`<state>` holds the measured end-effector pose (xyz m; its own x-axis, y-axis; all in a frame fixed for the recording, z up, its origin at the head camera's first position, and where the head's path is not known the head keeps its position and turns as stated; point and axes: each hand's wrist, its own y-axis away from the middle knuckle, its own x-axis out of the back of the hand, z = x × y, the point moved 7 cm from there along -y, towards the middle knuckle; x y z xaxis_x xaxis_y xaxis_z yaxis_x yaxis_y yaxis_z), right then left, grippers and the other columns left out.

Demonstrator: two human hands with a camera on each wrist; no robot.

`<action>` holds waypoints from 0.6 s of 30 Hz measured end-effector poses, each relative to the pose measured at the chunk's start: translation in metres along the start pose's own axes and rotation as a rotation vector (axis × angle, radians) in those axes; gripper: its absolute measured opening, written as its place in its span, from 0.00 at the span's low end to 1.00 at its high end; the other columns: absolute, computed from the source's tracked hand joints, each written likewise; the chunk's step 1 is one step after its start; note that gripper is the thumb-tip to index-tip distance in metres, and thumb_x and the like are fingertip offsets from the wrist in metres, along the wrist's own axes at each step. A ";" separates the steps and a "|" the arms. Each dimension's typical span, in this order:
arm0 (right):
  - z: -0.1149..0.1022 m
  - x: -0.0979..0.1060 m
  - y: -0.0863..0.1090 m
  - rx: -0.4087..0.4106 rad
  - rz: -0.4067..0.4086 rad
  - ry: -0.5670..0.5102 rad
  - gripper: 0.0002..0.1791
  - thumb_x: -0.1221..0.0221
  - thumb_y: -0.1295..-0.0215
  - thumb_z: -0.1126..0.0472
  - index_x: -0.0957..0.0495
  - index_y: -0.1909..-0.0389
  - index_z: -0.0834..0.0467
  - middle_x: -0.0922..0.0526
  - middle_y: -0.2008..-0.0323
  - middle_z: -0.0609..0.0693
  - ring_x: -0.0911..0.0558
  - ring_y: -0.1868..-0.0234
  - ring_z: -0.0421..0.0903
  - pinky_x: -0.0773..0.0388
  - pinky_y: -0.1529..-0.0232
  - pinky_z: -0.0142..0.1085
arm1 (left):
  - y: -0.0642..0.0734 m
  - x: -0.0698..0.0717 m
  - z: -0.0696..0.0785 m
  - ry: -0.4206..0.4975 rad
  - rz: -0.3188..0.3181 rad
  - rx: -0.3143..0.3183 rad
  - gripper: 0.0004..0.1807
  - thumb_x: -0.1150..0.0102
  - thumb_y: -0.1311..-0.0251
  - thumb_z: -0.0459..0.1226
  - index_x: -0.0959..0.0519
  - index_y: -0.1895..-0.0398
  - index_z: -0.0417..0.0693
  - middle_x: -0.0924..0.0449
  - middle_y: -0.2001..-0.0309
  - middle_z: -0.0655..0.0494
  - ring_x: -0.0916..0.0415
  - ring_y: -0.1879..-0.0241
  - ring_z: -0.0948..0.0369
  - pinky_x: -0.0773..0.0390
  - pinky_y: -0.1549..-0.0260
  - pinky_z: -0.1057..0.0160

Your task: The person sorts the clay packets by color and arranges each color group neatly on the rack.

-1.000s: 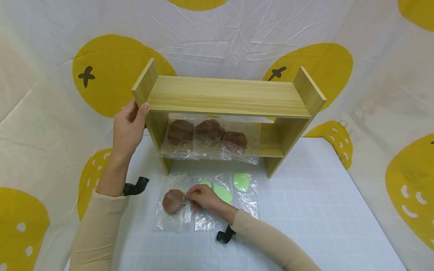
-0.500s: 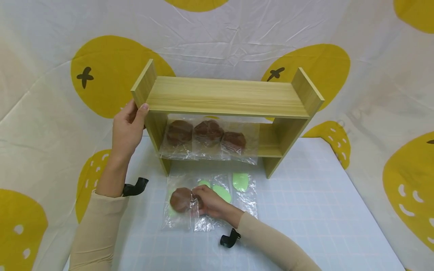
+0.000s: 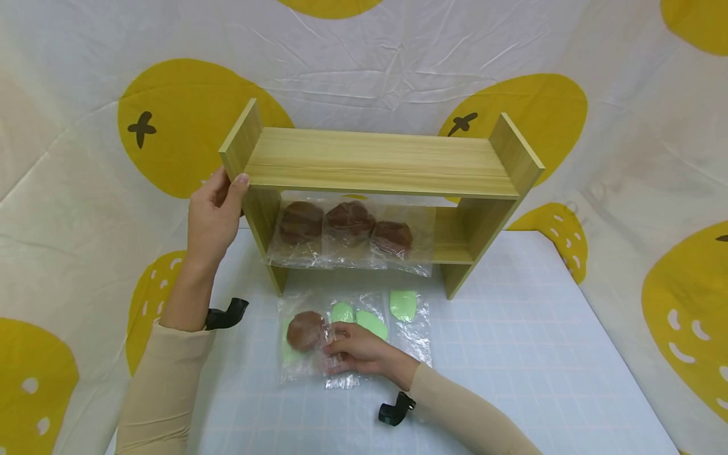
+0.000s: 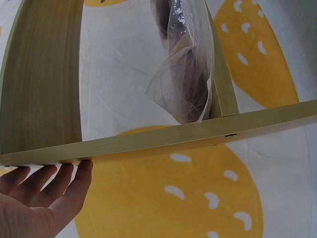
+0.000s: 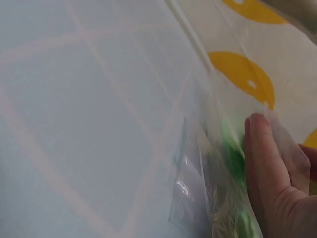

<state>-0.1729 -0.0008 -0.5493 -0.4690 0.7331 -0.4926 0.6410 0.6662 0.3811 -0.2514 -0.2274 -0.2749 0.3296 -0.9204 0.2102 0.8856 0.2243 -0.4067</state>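
Observation:
My left hand [image 3: 215, 212] grips the left side panel of a two-tier wooden shelf [image 3: 381, 161], thumb at its front edge. In the left wrist view, the fingertips [image 4: 85, 168] meet the panel's outer face. My right hand [image 3: 364, 351] holds the right edge of a clear plastic bag with a brown round piece [image 3: 305, 330] inside. This bag overlaps another with a light green piece [image 3: 291, 351], left of the other bagged green pieces [image 3: 371, 325]. In the right wrist view, clear film shows between the fingers and thumb.
Three clear bags with brown round pieces [image 3: 349, 220] lie side by side on the lower tier, their ends hanging over its front edge. Another bagged green piece [image 3: 403, 306] lies on the pale checked tablecloth [image 3: 529, 354]. A white cloth with yellow figures [image 3: 370, 69] hangs behind.
My right hand has moved right with the bagged brown piece, which now overlaps the leftmost green one. My grasp has shifted slightly along the bag's edge. The left hand stays on the shelf.

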 end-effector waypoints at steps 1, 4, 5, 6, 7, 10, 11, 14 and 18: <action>0.000 0.000 0.002 -0.009 -0.002 -0.021 0.29 0.46 0.33 0.77 0.36 0.32 0.66 0.22 0.56 0.59 0.18 0.61 0.52 0.16 0.56 0.54 | 0.000 0.000 0.000 0.003 -0.001 0.001 0.25 0.46 0.28 0.49 0.28 0.29 0.63 0.24 0.36 0.54 0.24 0.43 0.53 0.18 0.52 0.57; 0.001 0.003 0.005 -0.013 -0.005 -0.055 0.31 0.48 0.32 0.77 0.40 0.28 0.64 0.22 0.52 0.63 0.16 0.59 0.62 0.20 0.52 0.59 | 0.000 0.000 0.001 0.011 -0.001 -0.003 0.24 0.45 0.28 0.49 0.28 0.30 0.62 0.24 0.37 0.53 0.23 0.44 0.53 0.18 0.53 0.59; 0.001 0.005 0.005 -0.010 -0.011 -0.062 0.31 0.49 0.32 0.77 0.41 0.28 0.64 0.22 0.51 0.63 0.16 0.59 0.63 0.21 0.51 0.60 | 0.000 0.000 0.001 0.015 -0.001 -0.004 0.24 0.45 0.28 0.49 0.27 0.30 0.62 0.23 0.37 0.53 0.23 0.44 0.53 0.17 0.53 0.60; 0.000 0.007 0.006 -0.006 -0.011 -0.063 0.32 0.49 0.32 0.77 0.41 0.27 0.64 0.22 0.52 0.63 0.15 0.60 0.63 0.21 0.51 0.60 | 0.000 0.000 0.001 0.018 -0.001 -0.006 0.24 0.45 0.28 0.49 0.27 0.30 0.62 0.23 0.38 0.53 0.23 0.44 0.53 0.17 0.54 0.61; -0.001 0.009 0.006 -0.001 -0.012 -0.060 0.33 0.49 0.32 0.78 0.42 0.27 0.64 0.21 0.52 0.63 0.15 0.60 0.61 0.21 0.51 0.60 | 0.000 0.000 0.001 0.023 -0.002 -0.008 0.24 0.45 0.28 0.48 0.27 0.30 0.62 0.23 0.38 0.52 0.23 0.44 0.53 0.17 0.54 0.62; -0.002 0.019 0.008 0.011 -0.011 -0.043 0.33 0.50 0.32 0.78 0.42 0.27 0.64 0.20 0.57 0.60 0.15 0.64 0.56 0.20 0.52 0.59 | -0.001 0.000 0.002 0.026 -0.003 -0.008 0.24 0.45 0.28 0.48 0.27 0.30 0.62 0.23 0.38 0.52 0.22 0.45 0.53 0.17 0.55 0.63; -0.003 0.022 0.009 0.017 -0.013 -0.034 0.32 0.50 0.32 0.78 0.42 0.27 0.64 0.20 0.58 0.59 0.15 0.65 0.54 0.20 0.52 0.59 | 0.000 0.000 0.001 0.026 -0.003 -0.007 0.24 0.45 0.28 0.48 0.27 0.30 0.62 0.23 0.38 0.52 0.22 0.45 0.53 0.17 0.55 0.63; -0.006 0.033 0.013 0.028 -0.034 -0.001 0.29 0.51 0.29 0.77 0.41 0.29 0.63 0.19 0.59 0.58 0.16 0.68 0.50 0.20 0.52 0.59 | 0.000 0.000 0.001 0.024 -0.003 -0.005 0.24 0.45 0.28 0.48 0.27 0.30 0.61 0.23 0.38 0.52 0.23 0.45 0.53 0.17 0.54 0.63; -0.015 0.044 0.022 0.046 -0.077 0.041 0.26 0.51 0.28 0.77 0.39 0.31 0.61 0.21 0.64 0.53 0.18 0.71 0.46 0.19 0.53 0.58 | 0.000 0.000 0.001 0.030 -0.002 -0.008 0.24 0.45 0.28 0.48 0.27 0.30 0.61 0.23 0.38 0.52 0.23 0.45 0.53 0.17 0.54 0.62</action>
<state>-0.1886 0.0485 -0.5511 -0.5417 0.6856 -0.4863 0.6289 0.7144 0.3067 -0.2513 -0.2275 -0.2742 0.3180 -0.9301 0.1839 0.8834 0.2203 -0.4135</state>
